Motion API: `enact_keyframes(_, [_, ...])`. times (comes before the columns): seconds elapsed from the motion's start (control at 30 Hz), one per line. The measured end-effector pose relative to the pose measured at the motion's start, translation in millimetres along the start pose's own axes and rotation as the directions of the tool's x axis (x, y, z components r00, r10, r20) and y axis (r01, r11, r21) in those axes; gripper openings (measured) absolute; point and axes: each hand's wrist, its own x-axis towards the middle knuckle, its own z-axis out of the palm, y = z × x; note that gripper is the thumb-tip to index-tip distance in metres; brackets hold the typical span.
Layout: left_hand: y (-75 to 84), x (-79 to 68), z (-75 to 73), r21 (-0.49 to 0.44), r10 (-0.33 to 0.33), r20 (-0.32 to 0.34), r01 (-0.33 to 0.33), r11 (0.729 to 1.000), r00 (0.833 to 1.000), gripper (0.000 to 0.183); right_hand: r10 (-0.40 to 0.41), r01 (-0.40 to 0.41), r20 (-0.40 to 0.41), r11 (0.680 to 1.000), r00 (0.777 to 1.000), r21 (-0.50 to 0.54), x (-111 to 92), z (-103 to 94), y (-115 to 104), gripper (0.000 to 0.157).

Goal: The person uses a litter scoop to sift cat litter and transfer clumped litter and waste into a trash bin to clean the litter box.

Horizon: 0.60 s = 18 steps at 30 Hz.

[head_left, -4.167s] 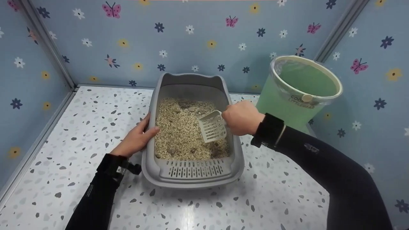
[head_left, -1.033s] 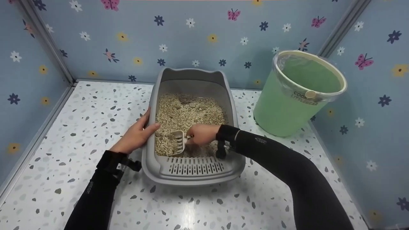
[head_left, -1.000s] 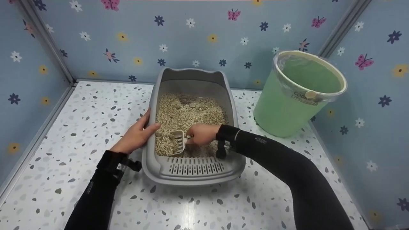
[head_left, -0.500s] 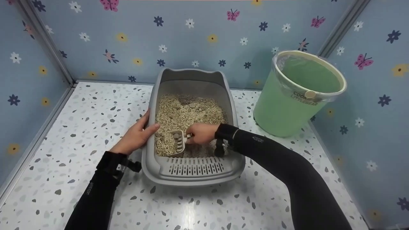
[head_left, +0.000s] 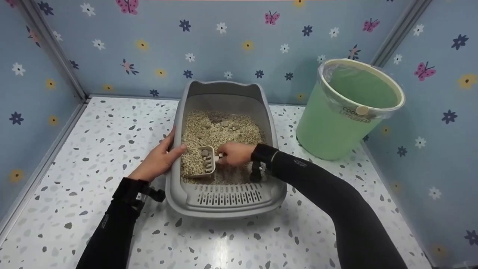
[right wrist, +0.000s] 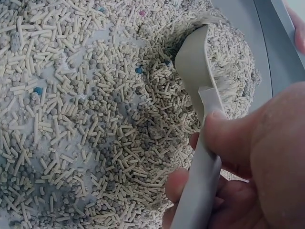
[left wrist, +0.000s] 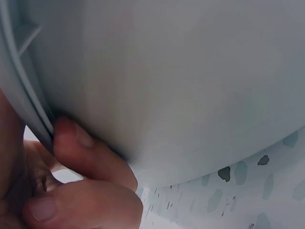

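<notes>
A grey litter box stands on the speckled surface, holding pale pellet litter. My left hand grips its left rim, thumb on top and fingers curled below the lip in the left wrist view. My right hand holds the handle of a pale slotted litter scoop over the box's near left part. In the right wrist view the scoop's head is sunk partly in the pellets heaped against the side wall. Greyish lumps lie in the scoop near its slots.
A green bin with a clear liner and cream rim stands at the back right, apart from the box. Flower-patterned wall panels enclose the back and both sides. A slotted ledge spans the box's near end.
Since 4.2 seconds ago, my right hand has brought the scoop from the right rim to the near left litter. In the last half second the scoop has shifted slightly backward. My left hand stays put.
</notes>
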Motion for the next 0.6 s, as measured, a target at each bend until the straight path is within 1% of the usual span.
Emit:
enact_keyframes(0.23, [2.2, -0.6, -1.6, 0.012, -0.004, -0.004, 0.005, 1.0, 1.0, 0.09, -0.003, 0.003, -0.027, 1.0, 1.0, 0.007, 3.3, 0.6, 1.8, 0.032])
enact_keyframes(0.47, [1.4, -1.1, -2.1, 0.008, 0.012, 0.005, -0.012, 1.0, 1.0, 0.088, 0.003, -0.002, -0.009, 0.999, 1.0, 0.04, 2.5, -0.6, 2.4, 0.039])
enact_keyframes(0.6, [1.1, -1.4, 0.0, 0.009, 0.002, 0.002, -0.002, 1.0, 1.0, 0.086, -0.006, 0.007, -0.013, 0.999, 1.0, 0.035, -0.2, -0.7, 1.2, 0.036])
